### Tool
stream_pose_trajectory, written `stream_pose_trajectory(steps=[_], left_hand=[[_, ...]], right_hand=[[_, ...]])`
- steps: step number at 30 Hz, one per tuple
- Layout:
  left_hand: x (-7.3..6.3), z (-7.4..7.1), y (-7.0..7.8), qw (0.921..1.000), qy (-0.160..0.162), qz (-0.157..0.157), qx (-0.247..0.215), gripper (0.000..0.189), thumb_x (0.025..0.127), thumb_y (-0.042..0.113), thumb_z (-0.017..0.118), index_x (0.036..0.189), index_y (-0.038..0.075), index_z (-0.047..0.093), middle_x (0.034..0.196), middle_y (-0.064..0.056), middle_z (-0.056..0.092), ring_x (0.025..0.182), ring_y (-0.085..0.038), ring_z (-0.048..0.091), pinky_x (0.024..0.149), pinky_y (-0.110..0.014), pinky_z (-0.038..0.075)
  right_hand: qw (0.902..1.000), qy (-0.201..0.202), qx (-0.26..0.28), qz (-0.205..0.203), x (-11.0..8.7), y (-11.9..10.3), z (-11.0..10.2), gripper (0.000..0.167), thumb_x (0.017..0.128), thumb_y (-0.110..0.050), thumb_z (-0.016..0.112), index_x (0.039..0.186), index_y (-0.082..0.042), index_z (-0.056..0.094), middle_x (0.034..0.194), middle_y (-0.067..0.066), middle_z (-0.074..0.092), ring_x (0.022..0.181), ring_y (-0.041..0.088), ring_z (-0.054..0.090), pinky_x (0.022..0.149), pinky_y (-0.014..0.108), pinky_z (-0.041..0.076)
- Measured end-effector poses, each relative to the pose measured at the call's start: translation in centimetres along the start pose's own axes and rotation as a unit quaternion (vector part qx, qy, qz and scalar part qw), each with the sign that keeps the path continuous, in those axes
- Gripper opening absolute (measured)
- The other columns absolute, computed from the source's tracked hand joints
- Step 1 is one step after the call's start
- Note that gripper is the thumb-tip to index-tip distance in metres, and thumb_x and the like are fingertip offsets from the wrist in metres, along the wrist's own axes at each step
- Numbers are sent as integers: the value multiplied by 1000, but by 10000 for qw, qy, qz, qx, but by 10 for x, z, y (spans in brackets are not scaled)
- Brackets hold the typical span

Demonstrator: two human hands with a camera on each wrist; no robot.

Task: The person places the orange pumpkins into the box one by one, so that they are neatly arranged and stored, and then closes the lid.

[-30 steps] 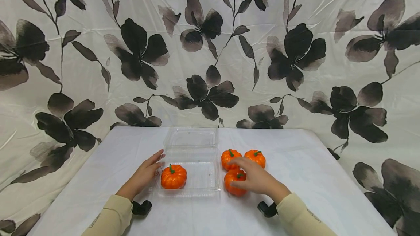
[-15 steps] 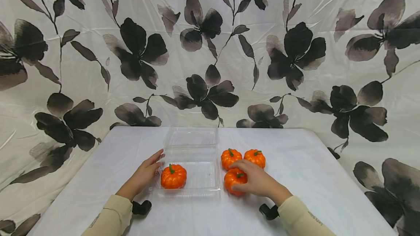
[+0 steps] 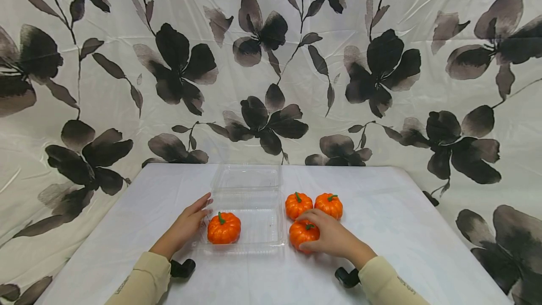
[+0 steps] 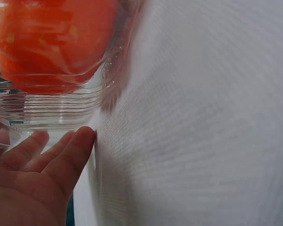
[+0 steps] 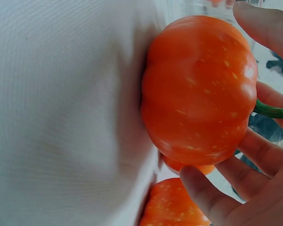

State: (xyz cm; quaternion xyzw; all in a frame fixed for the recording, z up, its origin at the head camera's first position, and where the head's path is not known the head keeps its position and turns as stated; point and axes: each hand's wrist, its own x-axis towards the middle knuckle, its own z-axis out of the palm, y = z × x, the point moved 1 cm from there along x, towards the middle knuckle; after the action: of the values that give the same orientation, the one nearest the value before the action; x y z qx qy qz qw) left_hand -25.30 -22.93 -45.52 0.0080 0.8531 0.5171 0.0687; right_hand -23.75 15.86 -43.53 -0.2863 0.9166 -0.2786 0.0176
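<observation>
On the bench [image 3: 271, 279], a clear container [image 3: 262, 227] is lying unfolded. The left grip [image 3: 185, 227] is resting spread at its nine o'clock; the right grip [image 3: 332, 237] is encircling the front pumpkin [image 3: 300, 235] at three o'clock, apparently securing hold. Next move is seemingly calling for even pressure.

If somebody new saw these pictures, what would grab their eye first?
Probably the glossy orange ribbed pumpkins with green stems: one inside the clear plastic open box, three to its right. The bare right hand is around the nearest loose pumpkin. Behind hangs pale cloth with large dark flowers.
</observation>
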Motion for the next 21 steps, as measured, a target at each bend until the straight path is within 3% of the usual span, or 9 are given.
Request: stream_pose_trajectory(steps=[21], left_hand=[[-2, 0, 2, 10000, -9, 1, 7, 58, 103, 19, 36, 156, 14, 16, 159, -18, 26, 147, -42, 19, 112, -60, 27]], right_hand=[[9999, 0, 76, 130, -2, 3, -1, 50, 74, -39, 81, 119, -27, 63, 129, -1, 53, 124, 27, 51, 103, 53, 44]])
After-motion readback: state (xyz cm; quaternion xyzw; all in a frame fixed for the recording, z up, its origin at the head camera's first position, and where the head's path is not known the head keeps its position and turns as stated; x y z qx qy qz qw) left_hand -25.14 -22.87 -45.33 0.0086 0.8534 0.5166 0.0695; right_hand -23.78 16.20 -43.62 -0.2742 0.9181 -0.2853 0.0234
